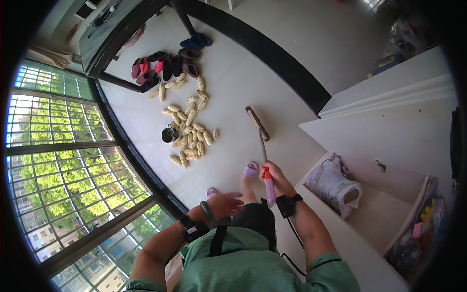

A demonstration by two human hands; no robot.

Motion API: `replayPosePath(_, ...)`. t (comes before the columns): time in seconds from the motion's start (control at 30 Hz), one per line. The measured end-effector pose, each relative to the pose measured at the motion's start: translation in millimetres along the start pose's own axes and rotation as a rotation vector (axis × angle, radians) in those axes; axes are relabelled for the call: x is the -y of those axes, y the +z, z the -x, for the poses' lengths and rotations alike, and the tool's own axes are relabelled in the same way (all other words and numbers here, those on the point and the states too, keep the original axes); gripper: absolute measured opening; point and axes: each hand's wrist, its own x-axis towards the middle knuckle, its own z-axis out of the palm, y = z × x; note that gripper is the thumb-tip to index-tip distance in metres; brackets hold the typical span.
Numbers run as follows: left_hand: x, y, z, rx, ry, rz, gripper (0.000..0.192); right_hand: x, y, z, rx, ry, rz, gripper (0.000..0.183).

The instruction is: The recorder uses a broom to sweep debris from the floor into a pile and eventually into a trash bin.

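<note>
My right hand (273,176) is closed around the red and pink handle of a long-handled brush (258,124), whose bristled head rests on the tiled floor ahead of me. In front of my waist, my left hand (227,205) is held with its fingers apart and nothing in it; it looks slightly blurred. Many dried corn cobs (190,117) lie scattered on the floor to the left of the brush. A dark metal pot (168,135) stands among them at their left edge. Pink slippers (250,170) are on my feet.
Several pairs of shoes and slippers (167,69) stand beyond the cobs, near a dark-framed table (105,40). A barred window (73,164) runs along the left. On the right, an open white drawer (392,233) holds a plastic bag (334,184). A black floor strip (270,51) curves across the far side.
</note>
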Motion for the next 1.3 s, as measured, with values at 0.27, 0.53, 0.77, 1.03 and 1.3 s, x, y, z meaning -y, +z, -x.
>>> replayPosePath(0.27,-3,81,-27,0.055,-0.230,-0.185,0.031,-26,-19,19,-0.145,-0.196,-0.074,0.008)
replayPosePath(0.53,-17,116,-91,-0.101,-0.258,-0.270,0.016,-27,-87,-5,-0.139,-0.415,-0.180,0.018)
replayPosePath(0.77,-81,113,-80,-0.035,-0.355,-0.356,0.013,-26,-14,9,-0.069,-0.522,-0.331,0.020)
replayPosePath(1.03,-113,86,-57,-0.069,-0.395,-0.424,0.018,79,-97,66,-0.883,-1.147,0.669,0.034)
replayPosePath(1.3,-106,65,-58,-0.134,-0.321,-0.297,0.021,229,7,288,-1.254,-1.896,0.850,0.026)
